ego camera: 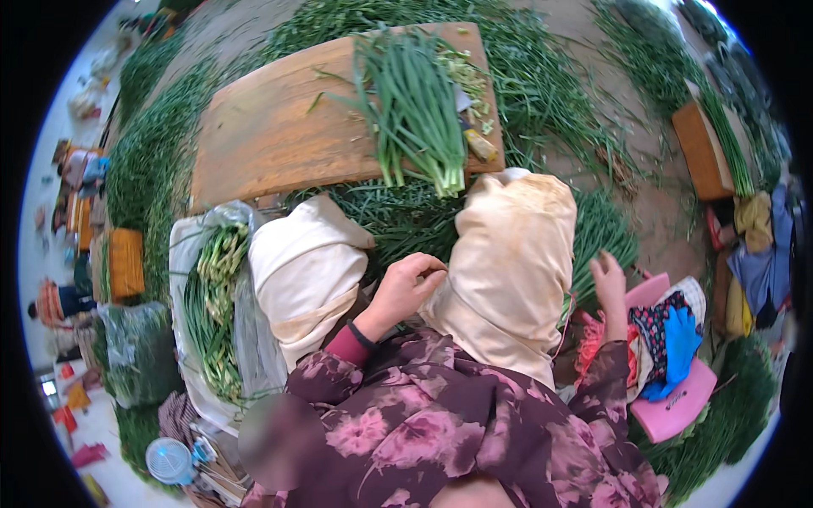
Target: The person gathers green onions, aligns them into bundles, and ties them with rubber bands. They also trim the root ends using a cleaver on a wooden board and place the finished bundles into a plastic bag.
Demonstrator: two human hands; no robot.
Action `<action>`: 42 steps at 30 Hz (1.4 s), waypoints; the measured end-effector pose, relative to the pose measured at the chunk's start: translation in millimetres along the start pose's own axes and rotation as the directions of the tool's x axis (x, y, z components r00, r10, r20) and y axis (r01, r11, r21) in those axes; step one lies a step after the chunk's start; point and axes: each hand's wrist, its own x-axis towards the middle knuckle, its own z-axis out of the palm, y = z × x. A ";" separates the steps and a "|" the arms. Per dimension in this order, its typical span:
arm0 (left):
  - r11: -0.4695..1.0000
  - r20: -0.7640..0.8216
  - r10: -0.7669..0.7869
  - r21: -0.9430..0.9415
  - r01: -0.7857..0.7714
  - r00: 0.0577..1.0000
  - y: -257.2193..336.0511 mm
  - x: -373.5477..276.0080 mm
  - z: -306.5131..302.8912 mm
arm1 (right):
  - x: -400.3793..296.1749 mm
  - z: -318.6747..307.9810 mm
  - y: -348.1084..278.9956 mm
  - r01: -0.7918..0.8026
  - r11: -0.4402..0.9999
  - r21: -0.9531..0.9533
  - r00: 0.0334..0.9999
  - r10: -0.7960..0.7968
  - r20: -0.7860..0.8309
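My left hand (pixel 405 289), a dark band on its wrist, has its fingers bent beside the cream cloth (pixel 514 254) wrapped over my right knee. Whether it pinches that cloth is not clear. Out to the right, my right hand (pixel 608 282) hangs above red cords (pixel 591 346), fingers slightly apart and nothing visible in them. Long green stalks (pixel 600 235) lie just beyond it. Before my knees, a bundle of green garlic-like stalks (pixel 416 108) rests on a wooden board (pixel 273 127). Beside the bundle lies a knife with a yellowish handle (pixel 479 145), its blade partly hidden.
Trimmed pieces (pixel 470 79) litter the board's right end. A white tub (pixel 181 267) lined with plastic holds bunched stalks on my left. Pink chair (pixel 673 400) carries blue gloves (pixel 678 349) and cloth. Heaped greens (pixel 540 76) surround the board. People sit farther off on both sides.
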 end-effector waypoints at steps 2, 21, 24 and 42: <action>1.000 -0.021 -0.007 0.001 0.007 1.000 -2.1 -4.7 -2.4 | 10.3 -22.3 -70.9 0.170 0.974 0.147 0.982 -0.156 -0.102; 0.615 0.255 -0.554 -0.517 0.596 0.793 -28.7 107.9 -65.7 | 21.2 98.2 -325.2 0.316 0.927 -0.200 0.913 -0.240 0.329; 0.647 0.218 -0.475 -0.571 0.506 0.853 -42.5 121.3 -41.7 | 47.3 132.5 -296.0 0.253 0.949 0.186 0.908 -0.299 0.293; 0.451 0.398 -0.350 -0.722 0.525 0.848 -30.0 83.0 -48.2 | -13.9 118.4 -314.0 0.366 0.929 0.052 0.885 -0.365 0.289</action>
